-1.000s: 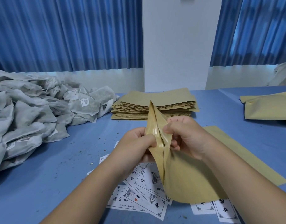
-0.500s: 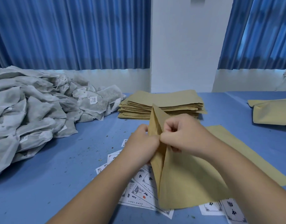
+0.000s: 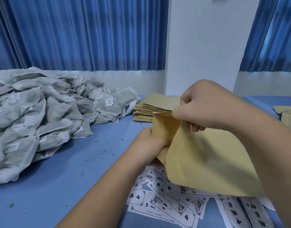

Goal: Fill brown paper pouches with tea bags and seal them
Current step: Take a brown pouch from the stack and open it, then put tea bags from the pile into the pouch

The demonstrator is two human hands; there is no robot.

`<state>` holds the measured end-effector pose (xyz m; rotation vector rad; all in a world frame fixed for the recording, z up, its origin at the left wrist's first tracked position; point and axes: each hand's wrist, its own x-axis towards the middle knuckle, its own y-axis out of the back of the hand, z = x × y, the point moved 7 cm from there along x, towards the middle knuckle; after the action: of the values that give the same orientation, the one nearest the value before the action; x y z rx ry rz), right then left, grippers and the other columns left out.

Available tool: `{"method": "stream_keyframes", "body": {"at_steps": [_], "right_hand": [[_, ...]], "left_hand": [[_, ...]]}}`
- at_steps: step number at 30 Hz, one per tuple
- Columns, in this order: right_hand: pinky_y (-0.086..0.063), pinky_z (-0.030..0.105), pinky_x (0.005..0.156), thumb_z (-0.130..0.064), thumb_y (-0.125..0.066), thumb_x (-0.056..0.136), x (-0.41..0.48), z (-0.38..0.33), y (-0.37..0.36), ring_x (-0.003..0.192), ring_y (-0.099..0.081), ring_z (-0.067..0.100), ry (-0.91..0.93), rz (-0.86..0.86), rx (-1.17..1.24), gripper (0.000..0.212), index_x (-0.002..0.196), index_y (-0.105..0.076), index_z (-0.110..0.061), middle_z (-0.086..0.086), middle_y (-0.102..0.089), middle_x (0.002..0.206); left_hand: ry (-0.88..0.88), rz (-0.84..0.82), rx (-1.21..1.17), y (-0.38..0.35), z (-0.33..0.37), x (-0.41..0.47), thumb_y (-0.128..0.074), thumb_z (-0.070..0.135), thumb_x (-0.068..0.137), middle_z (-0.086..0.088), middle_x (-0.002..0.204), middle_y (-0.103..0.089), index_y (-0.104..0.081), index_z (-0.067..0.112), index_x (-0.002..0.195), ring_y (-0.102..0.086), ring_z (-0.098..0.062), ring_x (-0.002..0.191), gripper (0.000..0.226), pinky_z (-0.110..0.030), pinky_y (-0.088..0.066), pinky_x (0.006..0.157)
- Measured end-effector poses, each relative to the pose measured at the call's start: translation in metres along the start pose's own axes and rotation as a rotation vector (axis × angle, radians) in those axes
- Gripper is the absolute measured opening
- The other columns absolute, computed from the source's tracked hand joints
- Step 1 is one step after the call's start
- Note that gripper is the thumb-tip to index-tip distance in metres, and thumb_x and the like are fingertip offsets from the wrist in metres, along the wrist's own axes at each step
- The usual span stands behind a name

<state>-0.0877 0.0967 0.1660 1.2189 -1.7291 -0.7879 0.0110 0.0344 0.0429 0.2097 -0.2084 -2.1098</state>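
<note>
I hold one brown paper pouch (image 3: 205,158) above the blue table, its mouth pointing up and left. My right hand (image 3: 205,106) pinches the pouch's upper edge from above. My left hand (image 3: 149,142) grips the lower side of the mouth, its fingers hidden behind the paper. The mouth is spread apart and the shiny lining shows between my hands. A large heap of grey-white tea bags (image 3: 43,116) with small white tags lies at the left. A stack of flat brown pouches (image 3: 151,107) sits behind my hands.
Printed white label sheets (image 3: 166,201) with black characters lie on the blue table (image 3: 67,178) under the pouch. More brown pouches (image 3: 287,112) lie at the right edge. Blue curtains and a white pillar stand behind the table. Small green crumbs dot the tabletop.
The pouch has tilted over to the right and its mouth has been pulled apart. My right hand rose to the top edge; my left hand dropped lower. The camera turned left.
</note>
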Motion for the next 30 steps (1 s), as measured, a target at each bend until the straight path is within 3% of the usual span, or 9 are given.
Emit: {"method": "stream_keyframes", "body": {"at_steps": [3,8,11,14,16,20,25,28,30], "right_hand": [[-0.034,0.014,0.038,-0.018,-0.053,0.066,0.012,-0.013,-0.015,0.038,-0.049,0.014,0.014,-0.020,-0.089,0.015,0.052,-0.053,-0.012,0.001,-0.059,0.041],[-0.046,0.018,0.043,-0.013,-0.055,0.068,0.020,-0.016,-0.045,0.036,-0.056,0.017,-0.038,-0.242,-0.055,0.011,0.057,-0.054,-0.010,0.007,-0.062,0.044],[-0.046,0.020,0.041,-0.009,-0.054,0.072,0.025,-0.011,-0.047,0.038,-0.057,0.019,-0.049,-0.284,0.105,0.023,0.050,-0.052,-0.010,0.010,-0.060,0.045],[-0.043,0.019,0.039,-0.005,-0.053,0.075,0.032,0.001,-0.045,0.038,-0.056,0.018,-0.064,-0.254,0.267,0.026,0.050,-0.051,-0.009,0.009,-0.057,0.045],[-0.043,0.020,0.039,-0.003,-0.055,0.075,0.035,0.007,-0.046,0.040,-0.057,0.019,-0.070,-0.232,0.374,0.023,0.053,-0.052,-0.008,0.008,-0.055,0.045],[-0.043,0.022,0.039,-0.002,-0.054,0.077,0.040,0.013,-0.056,0.040,-0.055,0.019,-0.072,-0.236,0.471,0.021,0.057,-0.052,-0.006,0.009,-0.054,0.045],[-0.044,0.024,0.041,0.000,-0.054,0.075,0.044,0.007,-0.064,0.039,-0.054,0.021,-0.035,-0.232,0.517,0.017,0.059,-0.051,-0.004,0.011,-0.054,0.045],[-0.046,0.025,0.044,-0.001,-0.055,0.075,0.046,0.005,-0.067,0.041,-0.056,0.023,-0.020,-0.212,0.538,0.014,0.061,-0.051,-0.004,0.013,-0.055,0.046],[-0.046,0.025,0.043,-0.002,-0.056,0.074,0.049,0.005,-0.070,0.040,-0.057,0.023,-0.015,-0.190,0.552,0.017,0.058,-0.050,-0.006,0.012,-0.055,0.046]], "left_hand": [[0.013,-0.122,-0.117,-0.011,-0.002,-0.002,-0.060,0.013,0.078,0.002,0.054,-0.062,-0.064,0.014,0.083,-0.058,-0.010,0.042,0.006,-0.017,-0.045,0.041],[-0.016,-0.168,-0.133,-0.006,-0.002,0.001,-0.052,0.007,0.062,-0.005,0.062,-0.058,-0.066,0.024,0.068,-0.057,-0.018,0.056,0.023,-0.025,-0.046,0.056],[0.026,-0.114,-0.107,0.013,-0.011,0.006,-0.056,0.001,0.059,-0.013,0.080,-0.059,-0.064,0.007,0.094,-0.056,-0.025,0.074,0.036,-0.036,-0.044,0.069],[0.095,-0.101,-0.117,0.030,-0.019,0.008,-0.071,0.000,0.071,-0.005,0.072,-0.068,-0.063,0.008,0.098,-0.064,-0.018,0.059,0.029,-0.029,-0.054,0.056],[0.124,-0.061,-0.145,0.042,-0.021,0.009,-0.070,0.006,0.082,-0.007,0.078,-0.072,-0.063,0.006,0.106,-0.067,-0.020,0.063,0.025,-0.037,-0.060,0.064],[0.075,0.021,-0.111,0.060,-0.014,0.006,-0.070,0.022,0.084,0.001,0.076,-0.071,-0.061,0.015,0.103,-0.063,-0.014,0.056,0.021,-0.021,-0.044,0.046],[-0.052,0.169,-0.020,0.077,0.004,-0.003,-0.068,0.040,0.086,0.009,0.092,-0.073,-0.061,0.027,0.107,-0.068,-0.011,0.066,0.026,-0.023,-0.047,0.053],[-0.122,0.355,-0.122,0.102,0.011,-0.007,-0.064,0.035,0.089,0.001,0.100,-0.067,-0.063,0.024,0.100,-0.067,-0.010,0.064,0.015,-0.021,-0.048,0.049],[-0.161,0.548,0.150,0.134,0.016,-0.010,-0.063,0.022,0.088,0.001,0.099,-0.065,-0.063,0.022,0.097,-0.065,-0.009,0.070,0.009,-0.018,-0.049,0.053]]}}
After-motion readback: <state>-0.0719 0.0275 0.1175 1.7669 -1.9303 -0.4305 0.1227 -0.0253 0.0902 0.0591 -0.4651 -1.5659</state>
